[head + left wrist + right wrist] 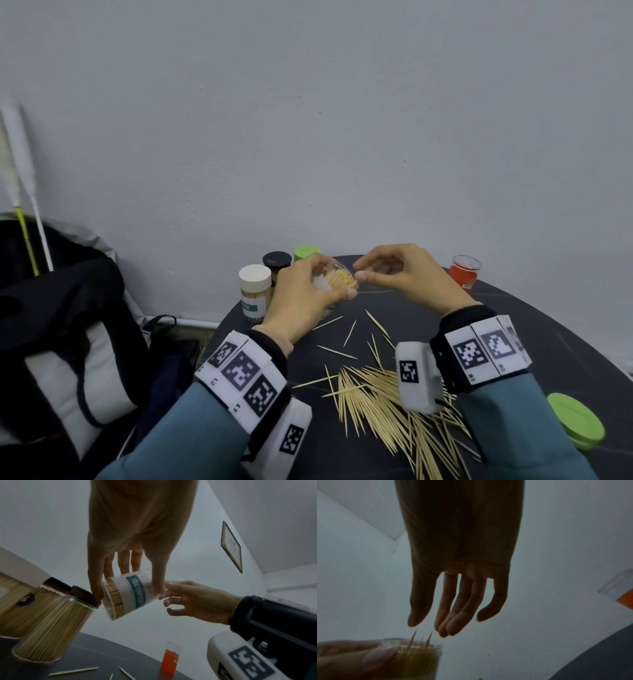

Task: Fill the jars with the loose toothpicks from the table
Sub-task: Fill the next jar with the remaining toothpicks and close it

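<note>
Table: your round dark table (pixel 513 329) fills the lower right of the head view, against the grey wall (pixel 308 120).
Bag: a black and grey bag (pixel 61 329) sits off the table at about 9 o'clock from your hands.
Loose toothpicks: the main heap (pixel 373 404) lies on the table at 6 o'clock from your hands, between your two wrists, with a few strays scattered nearer the hands.
Left hand: your left hand (pixel 301 298) grips the clear jar labelled "TOOTHPICK" (pixel 130 595) round its side, thumb one way and fingers the other, holding it tilted above the table with its open mouth toward your right hand.
Held jar: it is already packed with toothpicks; a few tips stick out past the rim in the right wrist view.
Right hand: your right hand (pixel 407 274) hovers just at 3 o'clock of the jar mouth, fingers loosely bent and close together; nothing shows between them.
Closed jars: the white-capped jar (pixel 256 291), the dark-capped jar (pixel 276 262) and a green-capped one (pixel 306 253) stand together at 10 o'clock from the left hand.
Red container: a small clear-topped red one (pixel 465 274) stands at 3 o'clock from your right hand.
Green lid: it (pixel 575 423) lies at 4 o'clock, near the table edge.
</note>
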Tool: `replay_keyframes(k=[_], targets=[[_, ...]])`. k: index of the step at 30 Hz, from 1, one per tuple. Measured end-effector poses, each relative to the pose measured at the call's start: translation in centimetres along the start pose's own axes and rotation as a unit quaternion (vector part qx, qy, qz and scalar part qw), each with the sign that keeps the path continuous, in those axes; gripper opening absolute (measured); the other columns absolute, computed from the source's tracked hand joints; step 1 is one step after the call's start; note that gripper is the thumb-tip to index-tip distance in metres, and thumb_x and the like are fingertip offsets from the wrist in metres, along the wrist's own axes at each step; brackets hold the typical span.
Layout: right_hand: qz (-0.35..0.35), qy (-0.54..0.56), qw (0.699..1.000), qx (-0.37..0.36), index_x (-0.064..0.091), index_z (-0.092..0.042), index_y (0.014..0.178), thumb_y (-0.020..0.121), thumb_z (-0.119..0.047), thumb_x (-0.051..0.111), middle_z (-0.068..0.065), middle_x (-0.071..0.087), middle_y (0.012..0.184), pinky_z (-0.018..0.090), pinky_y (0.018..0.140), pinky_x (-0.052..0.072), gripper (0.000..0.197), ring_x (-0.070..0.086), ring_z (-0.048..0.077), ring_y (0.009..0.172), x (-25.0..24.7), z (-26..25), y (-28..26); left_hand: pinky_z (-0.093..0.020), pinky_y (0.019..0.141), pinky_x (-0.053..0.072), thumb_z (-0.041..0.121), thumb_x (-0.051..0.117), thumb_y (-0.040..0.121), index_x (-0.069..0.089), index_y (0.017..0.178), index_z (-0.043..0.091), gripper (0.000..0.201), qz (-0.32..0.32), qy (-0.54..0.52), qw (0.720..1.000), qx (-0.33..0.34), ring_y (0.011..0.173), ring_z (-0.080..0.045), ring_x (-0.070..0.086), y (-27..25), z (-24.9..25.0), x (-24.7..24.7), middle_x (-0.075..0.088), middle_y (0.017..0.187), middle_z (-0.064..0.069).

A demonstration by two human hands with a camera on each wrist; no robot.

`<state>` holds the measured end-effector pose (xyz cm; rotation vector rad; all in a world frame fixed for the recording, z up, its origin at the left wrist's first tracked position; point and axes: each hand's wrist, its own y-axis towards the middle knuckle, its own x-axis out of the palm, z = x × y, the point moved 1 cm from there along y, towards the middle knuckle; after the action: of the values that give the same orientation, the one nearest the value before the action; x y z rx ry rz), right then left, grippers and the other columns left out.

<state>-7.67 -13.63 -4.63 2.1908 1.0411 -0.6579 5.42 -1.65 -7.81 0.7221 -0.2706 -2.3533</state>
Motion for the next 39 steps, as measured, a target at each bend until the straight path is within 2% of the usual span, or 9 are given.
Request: replay_keyframes(k=[6,9,14,17,20,23,27,32,39], targets=[[-0.021,-0.019,1.000,-0.001,0.074,-0.016,0.081,0.074,-0.017,0.077,0.003,0.072,0.078,0.005,0.064,0.043,0.008,0.061,-0.001,0.069,0.6,-0.2,0.1,0.002,0.068,0.035,0.028,0.084,0.067,0.064,0.112,0.015,0.051,-0.001,0.020,1.000,0.000,0.101,-0.008,0.056,0.1,-0.2,0.0,0.065,0.109,0.002],[-0.016,-0.050,0.999,0.005,0.073,-0.013,0.084,0.074,-0.017,0.078,-0.004,0.068,0.072,0.003,0.061,0.042,0.012,0.058,-0.006,0.062,0.8,0.1,0.3,-0.008,0.072,0.036,0.029,0.084,0.067,0.064,0.113,0.017,0.051,-0.008,0.029,1.000,-0.004,0.101,-0.008,0.056,0.1,-0.1,0.1,0.065,0.108,0.004],[-0.035,-0.100,0.994,0.000,0.071,-0.014,0.081,0.080,-0.016,0.072,-0.001,0.067,0.075,0.005,0.063,0.041,0.003,0.055,-0.001,0.066,1.0,0.2,0.4,-0.011,0.079,0.035,0.026,0.084,0.067,0.063,0.115,0.016,0.053,-0.022,0.029,0.999,-0.007,0.103,-0.008,0.056,0.1,-0.1,0.4,0.064,0.112,0.002],[-0.043,-0.112,0.993,-0.018,0.068,-0.017,0.081,0.083,-0.018,0.069,0.001,0.068,0.081,0.009,0.065,0.041,0.002,0.055,0.004,0.070,1.0,0.3,0.4,-0.004,0.069,0.035,0.026,0.084,0.067,0.064,0.114,0.016,0.052,-0.020,0.022,1.000,-0.003,0.101,-0.006,0.055,0.1,-0.1,0.3,0.064,0.110,0.003],[-0.052,-0.141,0.989,-0.013,0.063,-0.029,0.078,0.084,-0.025,0.067,-0.005,0.067,0.082,0.024,0.076,0.047,0.009,0.058,0.007,0.077,0.9,0.8,0.5,-0.007,0.076,0.035,0.026,0.084,0.067,0.063,0.115,0.017,0.052,-0.024,0.021,0.999,-0.003,0.102,-0.006,0.055,0.0,-0.1,0.3,0.064,0.110,0.004],[0.007,-0.182,0.983,-0.006,0.059,-0.034,0.074,0.084,-0.030,0.066,-0.013,0.062,0.075,0.033,0.077,0.049,0.013,0.057,0.006,0.077,0.8,1.1,0.6,-0.002,0.072,0.035,0.025,0.084,0.067,0.063,0.116,0.016,0.054,-0.043,0.016,0.999,0.000,0.099,-0.003,0.053,-0.1,0.0,0.4,0.063,0.109,0.006],[0.022,-0.201,0.979,-0.031,0.063,-0.032,0.076,0.082,-0.033,0.068,-0.015,0.062,0.072,0.038,0.082,0.046,0.008,0.057,0.005,0.075,0.7,0.9,0.6,0.006,0.066,0.033,0.022,0.082,0.069,0.062,0.114,0.016,0.050,-0.057,0.014,0.998,0.012,0.085,0.005,0.049,-0.3,0.3,0.5,0.057,0.099,0.012],[-0.061,-0.154,0.985,-0.055,0.070,-0.027,0.078,0.079,-0.031,0.072,-0.005,0.071,0.081,0.034,0.085,0.046,0.004,0.061,0.007,0.078,0.6,-0.1,0.3,0.001,0.070,0.035,0.026,0.084,0.067,0.063,0.115,0.015,0.053,-0.031,0.018,0.999,0.006,0.099,-0.005,0.054,-0.1,0.0,0.3,0.064,0.108,0.004],[0.012,-0.179,0.984,-0.013,0.068,-0.032,0.069,0.073,-0.034,0.076,-0.012,0.066,0.067,0.038,0.085,0.047,0.010,0.060,0.003,0.070,0.5,0.4,0.3,0.003,0.066,0.036,0.024,0.083,0.068,0.063,0.111,0.016,0.047,-0.064,0.015,0.998,0.013,0.083,0.006,0.051,-0.5,0.4,0.6,0.059,0.093,0.012]])
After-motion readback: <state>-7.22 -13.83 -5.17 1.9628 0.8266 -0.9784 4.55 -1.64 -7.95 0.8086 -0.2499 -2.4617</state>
